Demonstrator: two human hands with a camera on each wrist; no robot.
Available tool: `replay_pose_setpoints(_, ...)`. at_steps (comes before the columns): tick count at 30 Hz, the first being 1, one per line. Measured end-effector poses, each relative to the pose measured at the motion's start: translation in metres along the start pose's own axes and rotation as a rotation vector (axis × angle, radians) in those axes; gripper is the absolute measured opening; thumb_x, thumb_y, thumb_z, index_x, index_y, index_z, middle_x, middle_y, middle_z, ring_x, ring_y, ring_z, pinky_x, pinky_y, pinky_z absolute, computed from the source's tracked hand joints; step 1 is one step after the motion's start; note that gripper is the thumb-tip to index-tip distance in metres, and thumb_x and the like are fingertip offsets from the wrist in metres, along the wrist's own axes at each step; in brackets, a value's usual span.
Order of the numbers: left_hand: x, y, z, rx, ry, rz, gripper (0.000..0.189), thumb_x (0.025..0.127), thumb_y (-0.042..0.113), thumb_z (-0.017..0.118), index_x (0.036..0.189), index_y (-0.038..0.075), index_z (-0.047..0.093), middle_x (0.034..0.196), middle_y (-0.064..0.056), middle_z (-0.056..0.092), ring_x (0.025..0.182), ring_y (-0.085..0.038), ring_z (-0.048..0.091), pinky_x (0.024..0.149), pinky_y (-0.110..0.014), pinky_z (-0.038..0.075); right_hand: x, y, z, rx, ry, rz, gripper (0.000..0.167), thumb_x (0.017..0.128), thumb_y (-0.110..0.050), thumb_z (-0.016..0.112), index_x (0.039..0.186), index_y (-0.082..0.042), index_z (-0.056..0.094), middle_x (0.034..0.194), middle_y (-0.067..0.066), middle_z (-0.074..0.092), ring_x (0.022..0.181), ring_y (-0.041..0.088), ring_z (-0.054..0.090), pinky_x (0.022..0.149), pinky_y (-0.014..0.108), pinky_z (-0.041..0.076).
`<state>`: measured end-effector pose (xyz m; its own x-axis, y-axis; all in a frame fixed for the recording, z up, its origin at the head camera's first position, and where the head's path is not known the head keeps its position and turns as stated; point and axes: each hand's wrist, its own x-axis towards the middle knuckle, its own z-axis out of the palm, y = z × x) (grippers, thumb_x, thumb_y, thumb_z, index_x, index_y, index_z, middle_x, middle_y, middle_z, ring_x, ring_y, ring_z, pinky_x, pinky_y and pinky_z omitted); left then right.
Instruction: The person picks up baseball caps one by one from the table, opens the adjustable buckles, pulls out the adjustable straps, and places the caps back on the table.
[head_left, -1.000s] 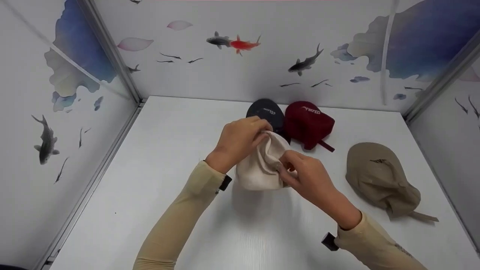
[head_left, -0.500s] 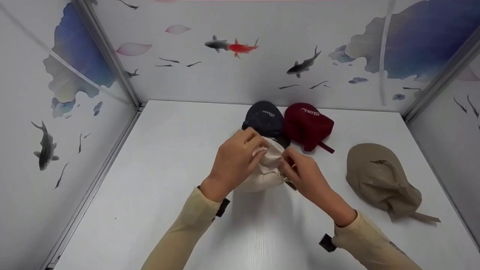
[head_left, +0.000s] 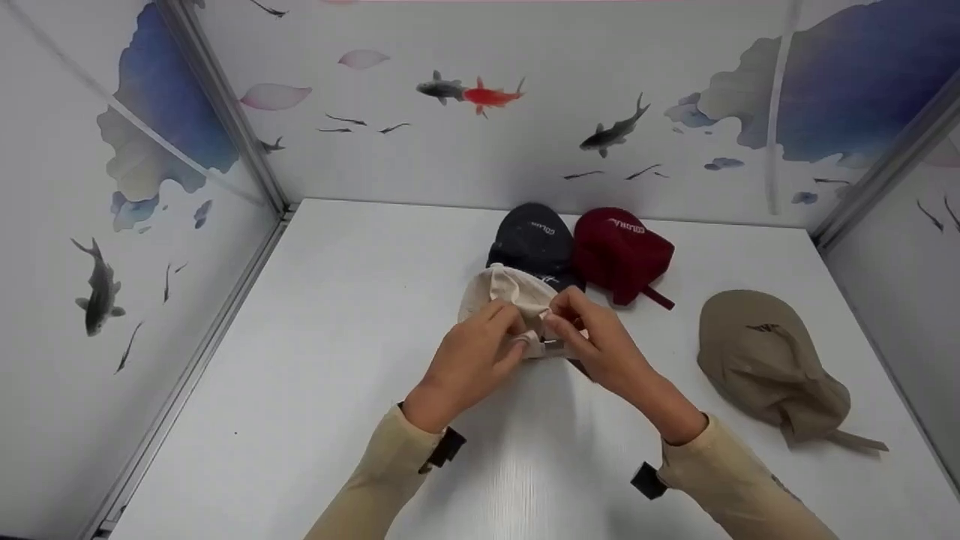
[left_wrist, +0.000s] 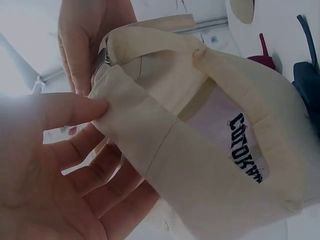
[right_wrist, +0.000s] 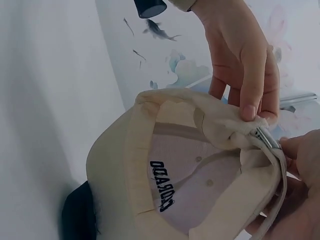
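Note:
Both hands hold a cream baseball cap (head_left: 480,291) in front of the dark cap, its open underside turned toward the wrist cameras. My left hand (head_left: 466,364) pinches the back band, thumb on one side and fingers under it in the left wrist view. My right hand (head_left: 611,346) grips the other side, by the strap (right_wrist: 281,192). Between the hands sits a small metal buckle (right_wrist: 266,138) on the strap. Dark lettering (left_wrist: 243,147) shows on the cap's inner face. How far the strap runs through the buckle cannot be made out.
At the back of the white table (head_left: 337,300) lie a dark navy cap (head_left: 532,238) and a red cap (head_left: 621,251), side by side. An olive-brown cap (head_left: 769,367) lies at the right, strap sticking out. Printed panels wall the back and sides.
My left hand has come down from the cap's far edge to the back band, close to the buckle. The right hand has barely moved. The cap's crown now shows beyond the left hand.

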<state>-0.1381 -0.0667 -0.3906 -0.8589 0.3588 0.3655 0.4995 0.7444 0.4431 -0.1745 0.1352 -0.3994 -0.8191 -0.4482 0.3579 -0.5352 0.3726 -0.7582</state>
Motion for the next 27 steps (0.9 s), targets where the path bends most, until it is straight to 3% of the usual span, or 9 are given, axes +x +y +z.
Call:
replay_pose_setpoints(4, 0.0, -0.006, -0.002, -0.104, 0.004, -0.033, 0.007, 0.094, 0.012, 0.064, 0.097, 0.011, 0.058, 0.093, -0.001, 0.06, 0.079, -0.012, 0.055, 0.072, -0.026, 0.05, -0.002, 0.006, -0.004, 0.124, -0.1, 0.025, 0.021, 0.095, -0.011, 0.068, 0.11, -0.004, 0.055, 0.094, 0.004, 0.061, 0.083, 0.012, 0.058, 0.073, 0.022, 0.05)
replay_pose_setpoints(8, 0.002, -0.012, -0.004, -0.14, 0.005, -0.043, 0.007, 0.094, 0.012, 0.064, 0.098, 0.01, 0.057, 0.093, -0.001, 0.061, 0.079, -0.012, 0.055, 0.073, -0.027, 0.049, -0.002, 0.012, -0.008, 0.235, -0.208, 0.053, 0.039, 0.091, -0.009, 0.072, 0.122, -0.001, 0.05, 0.11, 0.01, 0.062, 0.093, 0.014, 0.06, 0.072, 0.019, 0.05)
replay_pose_setpoints(11, 0.003, -0.017, -0.005, -0.157, -0.005, -0.032, 0.008, 0.095, 0.012, 0.064, 0.1, 0.011, 0.058, 0.095, -0.002, 0.063, 0.083, -0.012, 0.057, 0.076, -0.029, 0.052, -0.001, 0.017, -0.01, 0.33, -0.257, 0.043, 0.041, 0.091, -0.005, 0.07, 0.125, 0.005, 0.048, 0.115, 0.008, 0.062, 0.097, 0.011, 0.062, 0.073, 0.017, 0.051)
replay_pose_setpoints(17, 0.004, -0.022, -0.005, -0.203, 0.001, -0.007, 0.009, 0.095, 0.014, 0.068, 0.104, 0.014, 0.064, 0.101, 0.0, 0.067, 0.094, -0.011, 0.064, 0.085, -0.031, 0.055, -0.003, 0.025, -0.012, 0.405, -0.291, 0.028, 0.038, 0.095, -0.004, 0.065, 0.127, 0.009, 0.05, 0.112, -0.008, 0.061, 0.098, 0.003, 0.061, 0.078, 0.015, 0.051)
replay_pose_setpoints(27, 0.008, -0.031, -0.002, -0.262, 0.026, -0.007, 0.012, 0.093, 0.018, 0.069, 0.104, 0.013, 0.071, 0.101, -0.001, 0.071, 0.09, -0.011, 0.065, 0.081, -0.029, 0.056, -0.005, 0.034, -0.014, 0.46, -0.348, 0.042, 0.039, 0.098, -0.001, 0.058, 0.133, 0.013, 0.049, 0.113, -0.008, 0.062, 0.091, 0.001, 0.057, 0.074, 0.015, 0.049)
